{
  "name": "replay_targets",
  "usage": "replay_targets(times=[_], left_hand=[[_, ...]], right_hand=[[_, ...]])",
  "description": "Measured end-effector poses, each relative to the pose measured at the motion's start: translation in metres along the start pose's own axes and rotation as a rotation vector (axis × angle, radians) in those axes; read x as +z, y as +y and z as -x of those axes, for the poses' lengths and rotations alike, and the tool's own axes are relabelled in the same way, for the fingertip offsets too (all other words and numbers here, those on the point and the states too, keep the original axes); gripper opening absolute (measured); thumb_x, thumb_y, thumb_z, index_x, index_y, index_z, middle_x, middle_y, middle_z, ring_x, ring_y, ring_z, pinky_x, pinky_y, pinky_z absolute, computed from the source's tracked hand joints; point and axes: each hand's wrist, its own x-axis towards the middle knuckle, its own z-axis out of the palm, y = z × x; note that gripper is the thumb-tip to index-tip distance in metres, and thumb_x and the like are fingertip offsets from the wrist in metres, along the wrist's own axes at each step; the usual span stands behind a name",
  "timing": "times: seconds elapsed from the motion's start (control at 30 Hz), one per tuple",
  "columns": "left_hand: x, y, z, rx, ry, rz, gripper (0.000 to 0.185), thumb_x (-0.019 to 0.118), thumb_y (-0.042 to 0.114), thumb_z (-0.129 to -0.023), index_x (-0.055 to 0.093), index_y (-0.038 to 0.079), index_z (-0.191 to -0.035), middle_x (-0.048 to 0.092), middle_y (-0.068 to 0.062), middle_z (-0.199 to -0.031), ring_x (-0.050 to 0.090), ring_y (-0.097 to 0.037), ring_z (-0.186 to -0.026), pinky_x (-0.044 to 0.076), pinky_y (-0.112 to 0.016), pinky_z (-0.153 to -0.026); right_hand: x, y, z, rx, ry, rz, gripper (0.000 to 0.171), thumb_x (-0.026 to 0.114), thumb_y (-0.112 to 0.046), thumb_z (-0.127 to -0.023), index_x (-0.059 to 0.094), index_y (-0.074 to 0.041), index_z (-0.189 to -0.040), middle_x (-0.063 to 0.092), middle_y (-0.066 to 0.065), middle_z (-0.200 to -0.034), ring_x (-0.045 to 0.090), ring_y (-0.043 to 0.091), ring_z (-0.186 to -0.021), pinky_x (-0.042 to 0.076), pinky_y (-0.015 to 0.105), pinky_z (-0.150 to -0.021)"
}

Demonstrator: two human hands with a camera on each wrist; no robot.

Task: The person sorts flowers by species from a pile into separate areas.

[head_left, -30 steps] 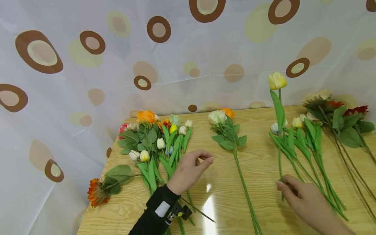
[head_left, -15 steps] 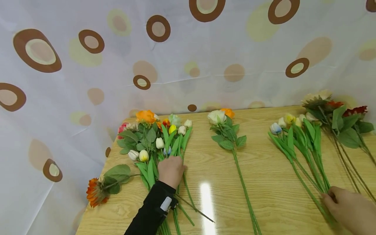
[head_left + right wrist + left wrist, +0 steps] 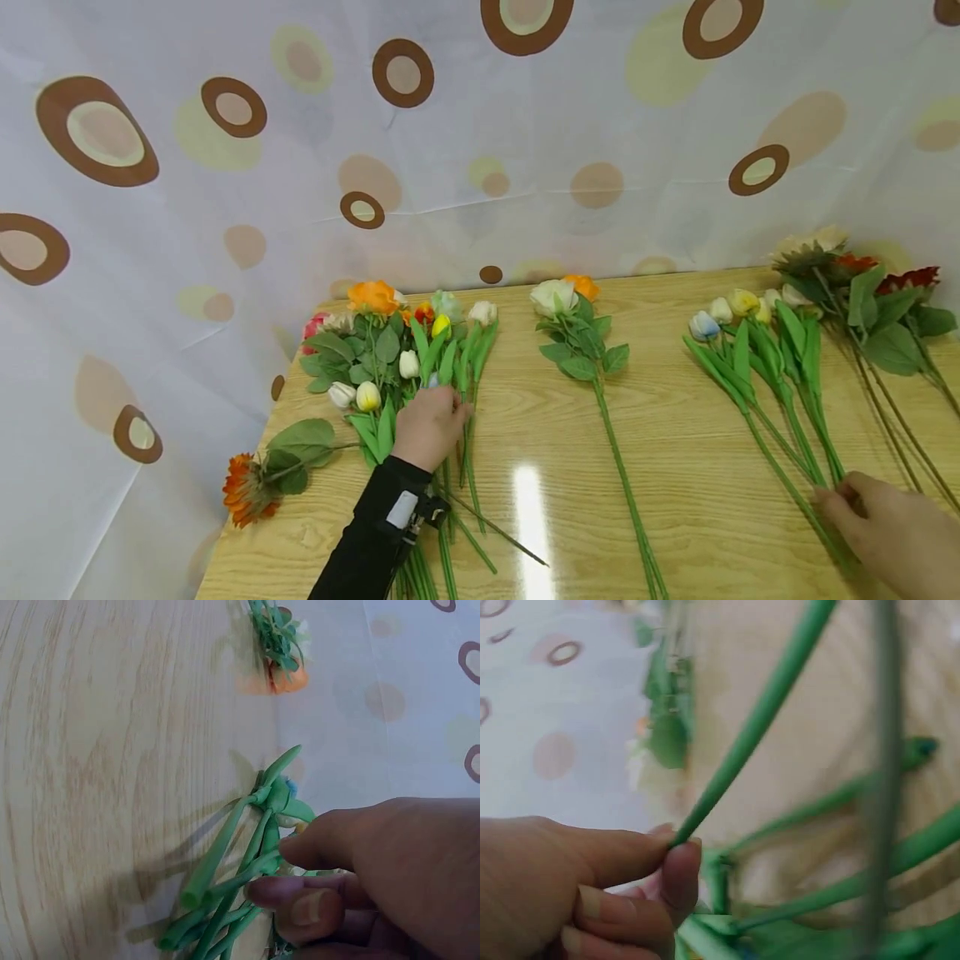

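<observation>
My left hand is over the left pile of artificial flowers. In the left wrist view its thumb and forefinger pinch a green tulip stem. Its bloom appears to be the white tulip head at the pile's right edge. My right hand is low on the right, at the stem ends of a tulip bunch. In the right wrist view its curled thumb and forefinger hold a green stem among the others. A yellow tulip lies in that bunch, beside a blue-white tulip.
Between the hands lie a white rose and an orange rose on long stems. Dark red flowers lie far right. An orange flower sticks out left. The wooden table meets a patterned curtain behind.
My right hand lowered the upright yellow tulip onto the right bunch and shifted right. My left hand moved down-left into the left pile and took a tulip stem, and its white blooms shifted slightly.
</observation>
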Motion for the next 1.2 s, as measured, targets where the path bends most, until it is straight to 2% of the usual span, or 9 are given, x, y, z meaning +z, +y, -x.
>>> replay_targets(times=[0.2,0.4,0.53,0.63,0.7,0.8,1.0,1.1,1.2], left_hand=[[-0.02,0.017,0.0,0.135,0.011,0.294,0.017,0.063,0.026,-0.099,0.067,0.012,-0.09,0.066,0.0,-0.072,0.049,-0.008,-0.051,0.031,-0.022,-0.048],[-0.027,0.042,0.005,0.213,-0.071,0.468,0.015,0.061,0.028,-0.1,0.067,0.015,-0.095,0.071,0.0,-0.082,0.059,-0.011,-0.064,0.035,-0.022,-0.053],[-0.015,0.057,0.01,0.236,-0.158,0.551,0.016,0.062,0.03,-0.099,0.067,0.015,-0.094,0.073,0.0,-0.081,0.063,-0.011,-0.067,0.035,-0.021,-0.054],[0.002,0.071,0.017,0.256,-0.274,0.649,0.018,0.064,0.032,-0.098,0.068,0.015,-0.093,0.073,0.002,-0.081,0.066,-0.012,-0.07,0.039,-0.02,-0.056],[0.012,0.082,0.023,0.25,-0.342,0.705,0.018,0.066,0.033,-0.096,0.069,0.015,-0.092,0.074,0.003,-0.08,0.069,-0.013,-0.074,0.043,-0.019,-0.058],[0.019,0.095,0.03,0.248,-0.391,0.771,0.018,0.068,0.033,-0.095,0.069,0.015,-0.09,0.073,0.005,-0.079,0.07,-0.013,-0.075,0.046,-0.018,-0.061],[0.017,0.101,0.034,0.261,-0.399,0.808,0.018,0.067,0.036,-0.095,0.069,0.018,-0.093,0.074,0.007,-0.081,0.07,-0.014,-0.074,0.048,-0.018,-0.062],[0.015,0.094,0.031,0.236,-0.398,0.798,0.02,0.066,0.039,-0.095,0.069,0.02,-0.101,0.074,0.008,-0.085,0.067,-0.014,-0.073,0.047,-0.02,-0.061],[0.01,0.08,0.026,0.214,-0.326,0.702,0.023,0.064,0.038,-0.097,0.068,0.019,-0.109,0.073,0.006,-0.09,0.062,-0.013,-0.067,0.045,-0.022,-0.056]], right_hand=[[-0.006,-0.03,0.008,-0.083,0.164,-0.02,0.041,0.04,-0.028,-0.108,0.06,0.002,-0.089,0.045,0.0,-0.058,0.04,0.013,-0.046,0.032,0.026,-0.044],[-0.003,-0.075,0.014,-0.183,0.218,-0.126,0.031,0.047,-0.027,-0.107,0.065,-0.008,-0.09,0.041,-0.002,-0.058,0.032,0.008,-0.045,0.028,0.025,-0.045],[0.014,-0.103,0.017,-0.361,0.297,-0.265,0.018,0.056,-0.016,-0.103,0.068,-0.012,-0.09,0.042,-0.011,-0.057,0.031,0.001,-0.044,0.03,0.022,-0.043],[0.034,-0.124,0.019,-0.583,0.246,-0.414,0.012,0.058,-0.006,-0.099,0.068,-0.012,-0.096,0.043,-0.016,-0.058,0.031,-0.006,-0.046,0.032,0.02,-0.042],[0.046,-0.137,0.02,-0.702,0.123,-0.518,0.014,0.055,-0.003,-0.1,0.067,-0.009,-0.103,0.046,-0.015,-0.059,0.033,-0.009,-0.048,0.034,0.018,-0.042],[0.057,-0.151,0.021,-0.823,-0.02,-0.621,0.014,0.052,0.001,-0.101,0.062,-0.008,-0.099,0.047,-0.006,-0.055,0.032,-0.014,-0.05,0.034,0.016,-0.041],[0.055,-0.148,0.022,-0.827,-0.025,-0.623,0.02,0.052,0.001,-0.1,0.055,-0.013,-0.087,0.042,-0.002,-0.054,0.03,-0.014,-0.051,0.032,0.016,-0.042],[0.051,-0.139,0.019,-0.817,0.012,-0.579,0.019,0.053,0.002,-0.099,0.057,-0.013,-0.088,0.043,-0.005,-0.055,0.031,-0.013,-0.05,0.033,0.016,-0.042],[0.043,-0.124,0.017,-0.737,0.058,-0.524,0.019,0.053,0.002,-0.1,0.057,-0.012,-0.088,0.043,-0.01,-0.058,0.033,-0.009,-0.049,0.034,0.018,-0.042]])
